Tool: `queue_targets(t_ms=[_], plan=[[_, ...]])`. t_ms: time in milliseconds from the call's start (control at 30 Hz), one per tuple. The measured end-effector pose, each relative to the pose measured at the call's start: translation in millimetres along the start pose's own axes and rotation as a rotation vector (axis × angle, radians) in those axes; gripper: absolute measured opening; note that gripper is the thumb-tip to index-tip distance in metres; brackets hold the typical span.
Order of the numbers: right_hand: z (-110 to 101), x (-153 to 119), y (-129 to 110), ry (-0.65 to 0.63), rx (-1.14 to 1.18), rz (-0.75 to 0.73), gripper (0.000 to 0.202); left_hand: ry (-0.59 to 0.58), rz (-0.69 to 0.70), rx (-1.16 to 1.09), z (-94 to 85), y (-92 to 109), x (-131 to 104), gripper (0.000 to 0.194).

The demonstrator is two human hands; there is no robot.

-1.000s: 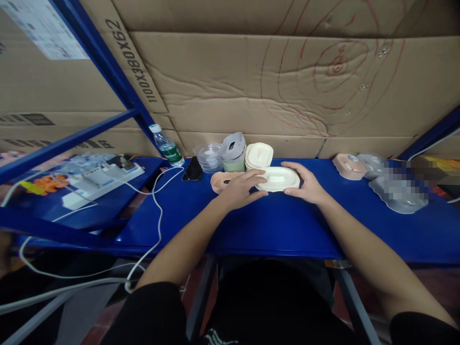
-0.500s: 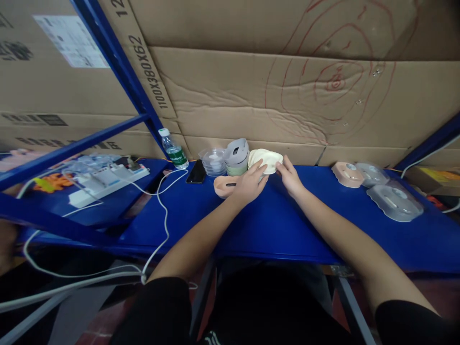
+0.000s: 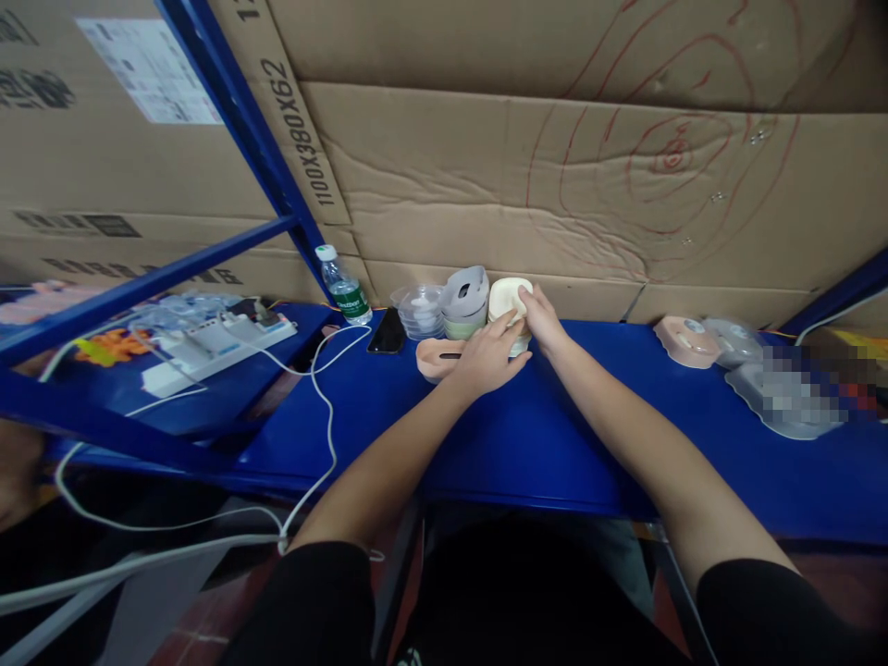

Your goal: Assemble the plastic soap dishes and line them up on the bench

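Observation:
A stack of cream plastic trays (image 3: 509, 300) stands at the back of the blue shelf (image 3: 589, 435). My left hand (image 3: 487, 356) touches its front and my right hand (image 3: 538, 317) rests on its right side and top. Beside the stack on the left are grey and green trays (image 3: 463, 301) and a stack of clear trays (image 3: 421, 311). A pink tray (image 3: 435, 358) lies just left of my left hand.
A black phone (image 3: 387, 331) and a water bottle (image 3: 342, 286) sit at the back left. A white power strip (image 3: 215, 350) with cables lies further left. Pink, grey and clear trays (image 3: 700, 339) lie at the right. Cardboard boxes (image 3: 555, 176) form the back wall.
The cream tray that both hands held flat on the shelf has been lifted back and set onto the cream stack. Both hands have moved away from me to the stack.

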State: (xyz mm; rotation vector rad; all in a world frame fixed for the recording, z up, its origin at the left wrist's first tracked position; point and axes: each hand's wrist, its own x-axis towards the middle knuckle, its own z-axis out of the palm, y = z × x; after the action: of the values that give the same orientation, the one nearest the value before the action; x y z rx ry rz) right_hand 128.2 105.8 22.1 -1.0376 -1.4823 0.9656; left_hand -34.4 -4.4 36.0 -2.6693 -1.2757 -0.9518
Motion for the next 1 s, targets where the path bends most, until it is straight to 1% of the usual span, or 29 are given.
queue_targets(t_ms=[100,167,267,333,433,533,633,700,733,800,867,1000], plan=[[-5.1,6.5,-2.0,0.054,-0.059,0.095,0.101,0.005,-0.008,0.016,-2.6,1.1,-1.3,0.06],[-9.5,5.6,-3.9,0.071,-0.116,0.127,0.111,0.007,-0.003,0.025,-4.0,1.5,-2.1,0.057],[-21.0,-3.8,-7.8,0.103,-0.216,0.1,0.119,-0.018,0.01,0.053,-5.8,2.3,-3.4,0.054],[-35.4,-14.2,-11.0,0.124,-0.255,0.054,0.116,-0.025,0.007,0.074,-7.0,2.7,-4.6,0.053],[-71.3,-33.1,-14.1,0.179,-0.32,-0.051,0.103,-0.003,0.004,0.095,-8.5,2.7,-6.5,0.052],[-122.9,-53.9,-10.8,0.261,-0.405,-0.115,0.095,0.028,0.028,0.102,-8.5,2.8,-8.0,0.048],[-179.6,-74.0,-1.2,0.381,-0.756,-0.193,0.086,0.047,0.073,0.106,-5.9,4.2,-9.6,0.045],[-213.0,-84.6,6.1,0.448,-0.947,-0.159,0.086,0.049,0.103,0.109,-3.3,5.6,-11.3,0.044],[-226.8,-88.6,9.4,0.486,-1.013,-0.102,0.085,0.047,0.119,0.109,-2.1,6.3,-12.3,0.043],[-247.9,-93.8,14.9,0.55,-1.097,0.053,0.084,0.047,0.143,0.11,-0.3,7.4,-14.1,0.042],[-260.6,-96.0,19.1,0.572,-1.121,0.147,0.081,0.048,0.147,0.12,0.5,8.1,-14.6,0.042],[-269.1,-97.6,26.5,0.558,-1.105,0.216,0.075,0.006,0.122,0.17,1.6,9.1,-11.0,0.047]])
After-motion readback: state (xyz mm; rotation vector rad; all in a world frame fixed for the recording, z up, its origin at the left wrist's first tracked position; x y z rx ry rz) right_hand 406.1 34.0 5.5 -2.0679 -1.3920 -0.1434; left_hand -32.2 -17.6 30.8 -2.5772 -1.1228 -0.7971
